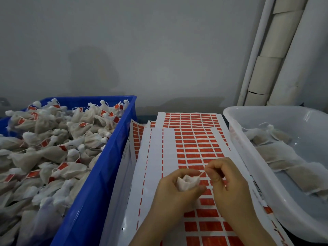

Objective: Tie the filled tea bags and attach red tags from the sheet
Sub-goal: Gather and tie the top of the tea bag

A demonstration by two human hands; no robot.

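Tying station, seen from above the worker's hands. The left hand (pixel 174 190) was curled round a white tea bag (pixel 187 181), gripping it so that the gathered mouth of the bag pointed upward between thumb and fingers. The right hand (pixel 225 178), just beside it, pinched a thin white string (pixel 202 173) at the bag's top between thumb and forefinger; the string itself was too fine to trace along its length. Both hands were held over the sheet of red tags (pixel 197 150), the topmost of several overlapping white sheets printed with rows of red rectangles and dashed red lines along their left margins. To the left stood a blue crate (pixel 106 174) heaped with tied tea bags (pixel 53 148), many showing a red tag at the knot. To the right stood a translucent white tub (pixel 248 148) holding a few flat, filled bags (pixel 276 155) lying loose on its floor. Behind the tub, pale pipes (pixel 276 50) rose against a grey wall (pixel 142 41).
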